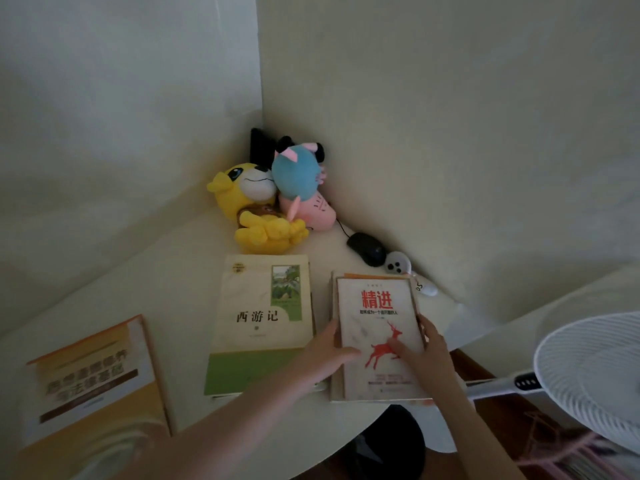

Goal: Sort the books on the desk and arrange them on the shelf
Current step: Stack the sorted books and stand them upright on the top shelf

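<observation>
Since left hand point(327, 355) & right hand point(427, 355) pinch the red-deer book point(377, 306) by its edges atop the stack point(336, 386) on the desk point(180, 271), lift level w/ even grip so lower bks stay put

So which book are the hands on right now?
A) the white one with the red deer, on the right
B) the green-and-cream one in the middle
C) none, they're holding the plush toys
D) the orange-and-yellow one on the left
A: the left hand and right hand grip opposite edges of the red-deer book, thumbs on its cover.
</observation>
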`<action>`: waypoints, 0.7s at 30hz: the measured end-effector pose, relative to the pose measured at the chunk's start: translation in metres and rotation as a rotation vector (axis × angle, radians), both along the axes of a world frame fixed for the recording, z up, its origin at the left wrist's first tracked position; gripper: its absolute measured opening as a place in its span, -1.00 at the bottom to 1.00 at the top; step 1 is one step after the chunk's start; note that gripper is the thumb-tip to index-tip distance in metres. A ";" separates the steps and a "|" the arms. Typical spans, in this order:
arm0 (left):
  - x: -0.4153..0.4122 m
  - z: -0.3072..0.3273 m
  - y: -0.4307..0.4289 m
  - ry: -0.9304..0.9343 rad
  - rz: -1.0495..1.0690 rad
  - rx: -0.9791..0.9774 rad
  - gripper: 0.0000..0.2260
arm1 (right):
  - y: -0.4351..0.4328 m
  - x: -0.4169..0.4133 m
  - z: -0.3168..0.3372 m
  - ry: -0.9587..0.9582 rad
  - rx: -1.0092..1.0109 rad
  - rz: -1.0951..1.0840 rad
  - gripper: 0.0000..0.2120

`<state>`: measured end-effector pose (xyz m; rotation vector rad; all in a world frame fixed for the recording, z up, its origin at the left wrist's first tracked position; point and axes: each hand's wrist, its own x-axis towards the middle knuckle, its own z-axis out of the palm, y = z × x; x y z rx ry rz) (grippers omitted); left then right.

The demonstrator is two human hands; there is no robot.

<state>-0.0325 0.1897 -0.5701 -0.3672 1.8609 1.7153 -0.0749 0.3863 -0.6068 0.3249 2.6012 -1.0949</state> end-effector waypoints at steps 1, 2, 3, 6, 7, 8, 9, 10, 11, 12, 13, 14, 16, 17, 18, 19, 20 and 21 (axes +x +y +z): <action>0.002 -0.002 0.004 0.015 -0.023 -0.041 -0.38 | 0.001 0.001 0.002 -0.020 -0.018 -0.025 -0.48; 0.004 -0.004 0.009 0.030 -0.064 -0.105 -0.29 | 0.004 0.001 0.002 -0.031 -0.025 -0.053 -0.52; 0.005 -0.006 0.014 0.049 -0.106 -0.183 -0.19 | 0.008 0.001 0.003 -0.038 -0.030 -0.075 -0.59; 0.003 -0.013 0.024 0.035 -0.136 -0.300 -0.06 | 0.023 -0.002 0.004 -0.017 -0.049 -0.127 -0.64; 0.001 -0.013 0.025 0.020 -0.118 -0.284 -0.05 | 0.028 -0.003 0.004 -0.027 -0.066 -0.156 -0.60; -0.001 -0.012 0.025 0.009 -0.099 -0.269 -0.05 | 0.030 -0.003 0.005 -0.027 -0.077 -0.173 -0.56; -0.002 -0.010 0.025 0.010 -0.076 -0.257 -0.07 | 0.031 -0.004 0.006 -0.024 -0.077 -0.171 -0.55; -0.002 -0.010 0.024 0.022 -0.050 -0.244 -0.10 | 0.030 -0.005 0.007 -0.020 -0.077 -0.160 -0.55; -0.001 -0.010 0.024 0.033 -0.026 -0.228 -0.13 | 0.030 -0.005 0.007 -0.018 -0.078 -0.149 -0.56; 0.000 -0.010 0.023 0.042 -0.005 -0.213 -0.17 | 0.029 -0.004 0.007 -0.016 -0.085 -0.146 -0.56; 0.001 -0.010 0.022 0.055 0.018 -0.198 -0.21 | 0.030 -0.004 0.005 -0.018 -0.097 -0.151 -0.55; 0.002 -0.008 0.023 0.070 0.039 -0.178 -0.25 | 0.031 -0.003 0.006 -0.018 -0.108 -0.161 -0.54; 0.005 -0.003 0.023 0.083 0.056 -0.140 -0.29 | 0.033 -0.003 0.007 -0.026 -0.130 -0.181 -0.50; 0.005 -0.002 0.023 0.079 0.052 -0.127 -0.28 | 0.036 -0.003 0.007 -0.034 -0.147 -0.189 -0.48; 0.006 -0.002 0.023 0.063 0.029 -0.122 -0.26 | 0.039 -0.004 0.009 -0.041 -0.158 -0.194 -0.47; 0.006 -0.001 0.025 0.050 -0.011 -0.129 -0.25 | 0.043 -0.004 0.010 -0.044 -0.167 -0.198 -0.46; 0.006 -0.003 0.026 0.041 -0.067 -0.160 -0.23 | 0.046 -0.004 0.011 -0.047 -0.173 -0.205 -0.45; 0.006 -0.004 0.029 0.038 -0.115 -0.195 -0.21 | 0.051 -0.005 0.012 -0.050 -0.178 -0.215 -0.44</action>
